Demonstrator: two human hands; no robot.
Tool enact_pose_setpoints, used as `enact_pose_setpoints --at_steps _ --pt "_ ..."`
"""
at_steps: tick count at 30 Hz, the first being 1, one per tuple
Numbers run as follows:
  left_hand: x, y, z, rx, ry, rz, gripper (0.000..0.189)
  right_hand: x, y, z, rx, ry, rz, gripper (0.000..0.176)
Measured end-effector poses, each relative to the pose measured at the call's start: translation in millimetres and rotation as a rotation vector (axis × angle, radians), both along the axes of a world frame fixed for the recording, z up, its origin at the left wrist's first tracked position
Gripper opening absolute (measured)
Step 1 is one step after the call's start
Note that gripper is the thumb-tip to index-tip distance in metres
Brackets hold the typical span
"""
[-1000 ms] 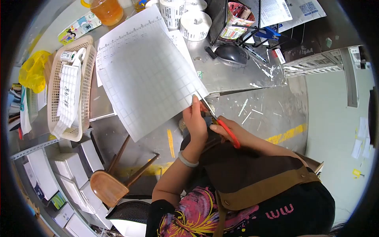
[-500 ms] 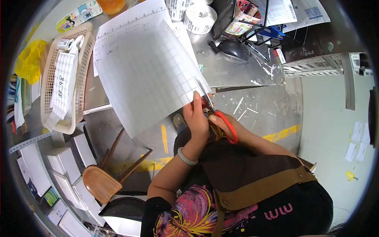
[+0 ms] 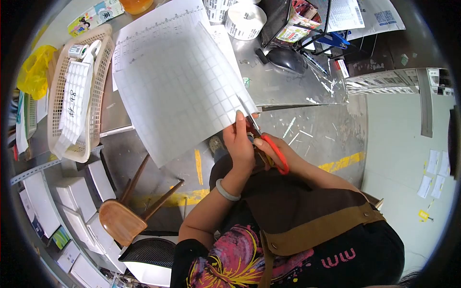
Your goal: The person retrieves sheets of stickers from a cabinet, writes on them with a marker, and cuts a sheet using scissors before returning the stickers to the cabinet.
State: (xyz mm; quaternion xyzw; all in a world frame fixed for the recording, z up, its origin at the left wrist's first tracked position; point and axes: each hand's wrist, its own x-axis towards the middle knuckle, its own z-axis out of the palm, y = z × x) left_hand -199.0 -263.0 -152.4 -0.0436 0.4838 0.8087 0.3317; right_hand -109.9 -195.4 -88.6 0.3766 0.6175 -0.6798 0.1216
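A large white sheet with a faint grid (image 3: 173, 96) lies partly over the table's front edge. My left hand (image 3: 238, 144) pinches its lower right edge, thumb on top. Scissors with red handles (image 3: 277, 154) are in my right hand (image 3: 273, 152), just right of my left hand. Their metal blades point up and to the left, at the sheet's right corner, one blade above the sheet. The fingers under the sheet are partly hidden.
A plastic basket (image 3: 54, 110) with label sheets stands at the left. Label rolls (image 3: 245, 21), a black mouse (image 3: 286, 60) and a mesh organizer (image 3: 274, 21) are at the back. Below the table are a wooden stool (image 3: 122, 222) and paper scraps on the floor.
The view has shifted very slightly. Both hands, the scissors and the sheet hold almost the same position.
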Motion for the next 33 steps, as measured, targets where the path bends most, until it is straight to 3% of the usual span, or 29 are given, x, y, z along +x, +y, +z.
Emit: enact_pose_setpoints --at_steps 11,20,26,33 --pt "-3 -2 2 -0.043 -0.010 -0.026 0.034 1 4 -2 -0.035 -0.018 -0.048 0.046" --pt "-9 7 -8 0.066 -0.176 0.153 0.030 3 4 -6 -0.032 -0.043 -0.046 0.048" --pt "-10 3 -8 -0.120 -0.121 0.098 0.034 -1 4 -1 -0.040 -0.045 -0.054 0.048" --pt "-5 -3 -2 -0.102 -0.010 0.070 0.027 -7 4 1 -0.025 -0.031 -0.056 0.050"
